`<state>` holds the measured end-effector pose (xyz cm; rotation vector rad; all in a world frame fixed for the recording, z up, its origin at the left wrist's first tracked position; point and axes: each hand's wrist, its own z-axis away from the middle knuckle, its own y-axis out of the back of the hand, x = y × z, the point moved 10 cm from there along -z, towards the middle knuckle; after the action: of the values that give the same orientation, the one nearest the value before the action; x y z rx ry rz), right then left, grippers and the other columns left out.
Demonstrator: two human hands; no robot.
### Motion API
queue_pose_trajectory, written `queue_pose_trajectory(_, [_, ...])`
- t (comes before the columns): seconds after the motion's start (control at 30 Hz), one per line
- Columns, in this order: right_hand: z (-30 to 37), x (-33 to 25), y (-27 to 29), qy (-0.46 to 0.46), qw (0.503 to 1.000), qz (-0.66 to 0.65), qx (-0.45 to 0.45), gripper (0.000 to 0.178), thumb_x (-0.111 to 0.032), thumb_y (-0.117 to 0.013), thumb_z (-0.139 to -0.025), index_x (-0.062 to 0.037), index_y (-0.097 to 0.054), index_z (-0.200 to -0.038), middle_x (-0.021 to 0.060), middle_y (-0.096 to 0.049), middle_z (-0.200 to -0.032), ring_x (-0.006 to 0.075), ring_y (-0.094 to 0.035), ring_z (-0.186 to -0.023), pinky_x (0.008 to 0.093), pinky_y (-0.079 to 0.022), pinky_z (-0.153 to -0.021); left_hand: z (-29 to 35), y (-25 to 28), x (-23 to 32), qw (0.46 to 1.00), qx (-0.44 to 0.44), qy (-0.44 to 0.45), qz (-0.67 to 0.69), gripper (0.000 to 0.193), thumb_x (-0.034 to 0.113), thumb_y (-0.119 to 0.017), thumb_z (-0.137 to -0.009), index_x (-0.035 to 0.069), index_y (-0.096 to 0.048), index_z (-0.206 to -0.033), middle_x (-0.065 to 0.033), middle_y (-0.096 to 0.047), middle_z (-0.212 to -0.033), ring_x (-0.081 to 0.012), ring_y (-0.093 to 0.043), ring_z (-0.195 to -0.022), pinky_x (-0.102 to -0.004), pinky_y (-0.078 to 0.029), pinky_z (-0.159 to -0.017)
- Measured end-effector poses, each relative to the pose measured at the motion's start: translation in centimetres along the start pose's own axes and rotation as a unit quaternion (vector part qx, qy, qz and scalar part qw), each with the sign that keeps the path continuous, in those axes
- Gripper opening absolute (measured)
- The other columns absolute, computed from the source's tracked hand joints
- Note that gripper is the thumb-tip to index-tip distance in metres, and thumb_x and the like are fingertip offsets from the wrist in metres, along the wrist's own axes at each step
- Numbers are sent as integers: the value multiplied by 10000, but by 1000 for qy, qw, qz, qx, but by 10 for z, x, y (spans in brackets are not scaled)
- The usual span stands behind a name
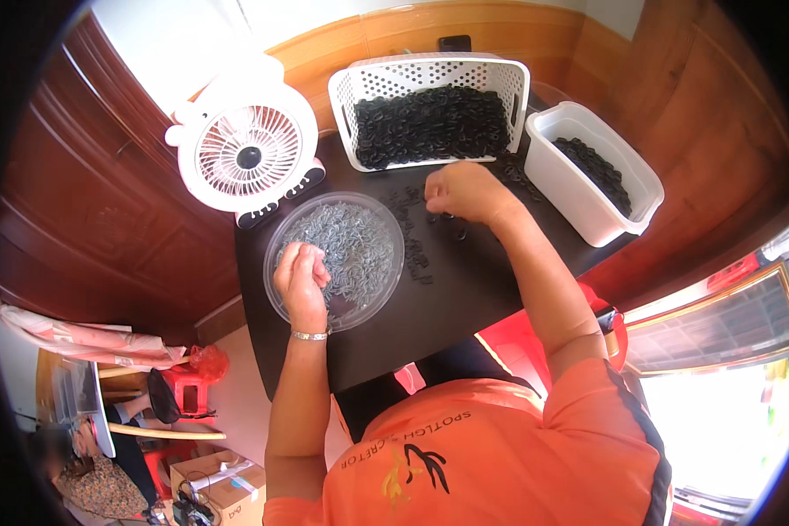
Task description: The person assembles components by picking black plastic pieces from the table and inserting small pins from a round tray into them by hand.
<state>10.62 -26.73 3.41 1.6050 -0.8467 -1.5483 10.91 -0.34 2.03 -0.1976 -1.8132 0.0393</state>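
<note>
My left hand [302, 279] is over the near left part of a round clear tub [398, 254] filled with small, thin, translucent grey pieces [351, 241]. Its fingers are curled together, and whatever they hold is too small to make out. My right hand [469, 191] is bent down near the dark tabletop, just in front of a white perforated basket [342, 118] heaped with small black ring-like pieces [434, 123]. The fingers of that hand are closed, their tips partly hidden. Small black pieces [412, 250] lie in a loose strip between the tub and my right hand.
A white fan [250, 158] stands behind the tub. At the right is a white bin [587, 210] partly filled with black pieces. A dark phone-like object [455, 43] lies behind the basket. Off to the lower left, a person sits near a cardboard box [223, 491] and a red stool [184, 390].
</note>
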Motion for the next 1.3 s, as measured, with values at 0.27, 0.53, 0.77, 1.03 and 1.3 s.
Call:
queue_pose_trajectory(0.27, [-8, -6, -24, 28, 992, 124, -15, 138, -165, -636, -679, -92, -650, -795, 115, -648, -810, 312, -618, -829, 402, -484, -708, -1, 1, -4, 1000, -7, 17, 14, 215, 152, -493, -878, 34, -533, -703, 5, -466, -589, -58, -421, -474, -189, -326, -431])
queue_pose_trajectory(0.53, [-31, -24, -22, 71, 982, 164, 67, 160, -117, -547, -707, -89, -663, -813, 149, -648, -848, 326, -619, -843, 411, -488, -728, -3, 0, -3, 1000, -17, 6, 2, 210, 135, -503, -871, 33, -540, -691, 4, -480, -598, -53, -418, -469, -190, -325, -422])
queue_pose_trajectory(0.77, [-48, -5, -38, 27, 985, 169, 21, 164, -115, -540, -719, -66, -654, -825, 160, -644, -859, 335, -611, -851, 416, -483, -723, -4, 1, -4, 1000, -15, 4, 2, 195, 121, -500, -861, 28, -549, -697, -1, -499, -617, -53, -427, -480, -194, -333, -428])
queue_pose_trajectory(1.03, [-38, -8, -36, 31, 996, 71, 38, 163, -93, -552, -695, -62, -654, -819, 156, -646, -860, 333, -602, -860, 408, -468, -757, -1, 0, -7, 999, -21, 22, 16, 171, 114, -512, -868, 19, -555, -732, -6, -513, -647, -52, -435, -499, -197, -343, -441])
queue_pose_trajectory(1.3, [-37, -45, -39, 66, 973, -220, -1, 197, -116, -716, -682, 1, -644, -823, 85, -655, -761, 154, -615, -692, 276, -487, -656, -2, -10, -16, 994, -75, 79, -20, 220, 210, -511, -865, 33, -578, -753, -3, -518, -623, -57, -432, -485, -196, -337, -445])
